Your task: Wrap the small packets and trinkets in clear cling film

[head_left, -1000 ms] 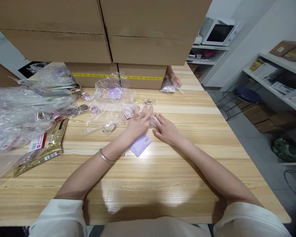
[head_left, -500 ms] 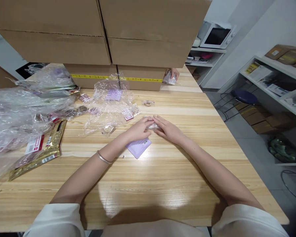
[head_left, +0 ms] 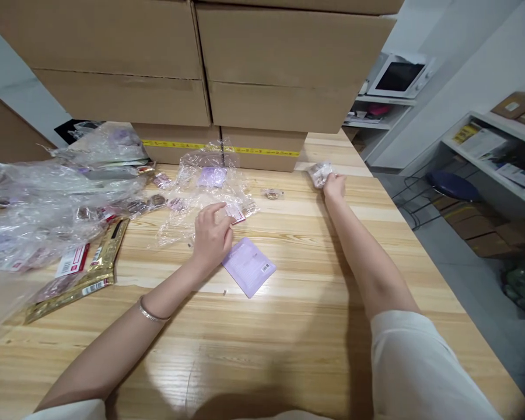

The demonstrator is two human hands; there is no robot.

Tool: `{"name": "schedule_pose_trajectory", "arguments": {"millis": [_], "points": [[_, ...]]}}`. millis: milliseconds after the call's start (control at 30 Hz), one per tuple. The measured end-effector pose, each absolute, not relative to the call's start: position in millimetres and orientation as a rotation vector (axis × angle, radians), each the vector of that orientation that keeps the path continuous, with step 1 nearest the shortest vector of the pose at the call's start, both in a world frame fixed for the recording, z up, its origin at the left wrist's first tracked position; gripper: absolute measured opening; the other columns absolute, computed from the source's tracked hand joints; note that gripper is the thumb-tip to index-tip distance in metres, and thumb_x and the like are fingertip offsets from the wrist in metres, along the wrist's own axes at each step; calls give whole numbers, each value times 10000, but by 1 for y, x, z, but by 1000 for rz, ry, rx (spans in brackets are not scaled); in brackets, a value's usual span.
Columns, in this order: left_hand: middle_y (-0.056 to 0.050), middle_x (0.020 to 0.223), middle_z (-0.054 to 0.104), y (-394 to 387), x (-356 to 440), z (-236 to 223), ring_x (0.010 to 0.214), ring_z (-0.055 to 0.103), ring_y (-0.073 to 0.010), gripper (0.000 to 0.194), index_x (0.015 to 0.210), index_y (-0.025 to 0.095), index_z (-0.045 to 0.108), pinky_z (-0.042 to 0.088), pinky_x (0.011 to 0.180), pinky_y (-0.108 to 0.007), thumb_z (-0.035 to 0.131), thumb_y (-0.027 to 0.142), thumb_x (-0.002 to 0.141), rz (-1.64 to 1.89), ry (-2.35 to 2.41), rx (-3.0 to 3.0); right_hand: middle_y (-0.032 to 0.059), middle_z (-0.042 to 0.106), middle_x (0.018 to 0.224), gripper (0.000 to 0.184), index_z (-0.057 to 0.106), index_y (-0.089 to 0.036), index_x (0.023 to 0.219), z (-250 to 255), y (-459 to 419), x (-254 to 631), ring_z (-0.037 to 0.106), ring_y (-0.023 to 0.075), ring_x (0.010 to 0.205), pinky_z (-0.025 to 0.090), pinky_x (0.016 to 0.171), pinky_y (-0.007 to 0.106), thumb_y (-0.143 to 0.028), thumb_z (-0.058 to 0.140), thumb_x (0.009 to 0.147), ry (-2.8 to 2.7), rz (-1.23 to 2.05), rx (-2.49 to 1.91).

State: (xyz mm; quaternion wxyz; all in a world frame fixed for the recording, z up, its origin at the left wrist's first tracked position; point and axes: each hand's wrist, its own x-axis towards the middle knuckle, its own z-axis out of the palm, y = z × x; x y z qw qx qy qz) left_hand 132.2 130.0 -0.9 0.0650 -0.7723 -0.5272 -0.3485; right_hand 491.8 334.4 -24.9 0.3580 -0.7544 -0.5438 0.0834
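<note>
My right hand (head_left: 335, 186) is stretched far forward on the right, its fingers closed on the edge of a small clear plastic packet (head_left: 320, 173) with pale contents. My left hand (head_left: 212, 234) is curled over the table at the middle left, beside the crumpled clear wrap. Its fingertips are bent in, and whatever they hold, if anything, is hidden. Just right of it lies a flat lilac sachet (head_left: 250, 267) with a barcode. A red-and-white card (head_left: 235, 213) sits behind the left fingers. Farther back is a small wrapped brown piece (head_left: 272, 194).
Large cardboard boxes (head_left: 262, 105) are stacked across the back of the wooden table (head_left: 289, 344). Clear plastic bags (head_left: 61, 186) heap up on the left, with gold foil packs (head_left: 109, 245) in front. Shelves, a microwave (head_left: 398, 76) and a blue stool (head_left: 452, 184) stand beyond the right edge.
My hands have parted: the right moved forward and right, the left to the left. The clear packet between them has left that spot. The other person's hand by the boxes is out of sight.
</note>
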Motion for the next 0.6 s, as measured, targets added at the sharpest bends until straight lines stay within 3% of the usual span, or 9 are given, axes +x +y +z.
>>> {"name": "schedule_pose_trajectory", "arguments": {"millis": [67, 200, 300, 400, 500, 600], "points": [[-167, 1405, 420, 133, 132, -4, 1309, 408, -329, 199, 986, 191, 666, 349, 1061, -539, 479, 178, 921, -1104, -1719, -2173, 94, 611, 1237, 360, 579, -169, 1258, -22, 365, 481, 636, 207, 1027, 556, 863, 420, -364, 596, 955, -1280, 250, -2011], [-200, 1425, 392, 136, 132, -9, 1375, 354, -335, 382, 1307, 180, 572, 322, 1102, -559, 398, 338, 1006, -1084, -1899, -2165, 170, 626, 1142, 325, 592, -85, 1167, -22, 397, 459, 640, 238, 1003, 536, 828, 415, -314, 420, 1013, -1179, 288, -2056], [-162, 1405, 470, 136, 131, -9, 1435, 302, -335, 492, 1511, 257, 380, 239, 1152, -606, 307, 359, 1035, -941, -1941, -2289, 273, 534, 1268, 317, 581, -45, 1146, -23, 395, 457, 511, 339, 1230, 403, 1008, 511, -282, 489, 957, -1156, 226, -2085], [-125, 1475, 461, 138, 132, -5, 1503, 186, -346, 493, 1525, 302, 366, 122, 1187, -632, 305, 363, 1039, -812, -1846, -2393, 326, 456, 1338, 381, 526, -20, 1204, -24, 379, 464, 432, 383, 1298, 286, 1074, 574, -288, 494, 935, -1161, 188, -2072], [-108, 1545, 414, 141, 136, 0, 1518, 145, -351, 473, 1488, 286, 441, 97, 1204, -621, 363, 362, 1027, -804, -1749, -2504, 282, 468, 1354, 410, 509, -58, 1247, -25, 350, 467, 454, 345, 1283, 279, 1091, 550, -339, 435, 957, -1255, 181, -1974], [-130, 1512, 469, 140, 143, 12, 1478, 296, -314, 473, 1472, 208, 459, 162, 1215, -591, 399, 319, 1015, -1077, -1707, -2669, 194, 541, 1309, 390, 563, -128, 1212, -22, 305, 463, 551, 276, 1163, 386, 1043, 463, -386, 460, 938, -1440, 241, -1821]]}}
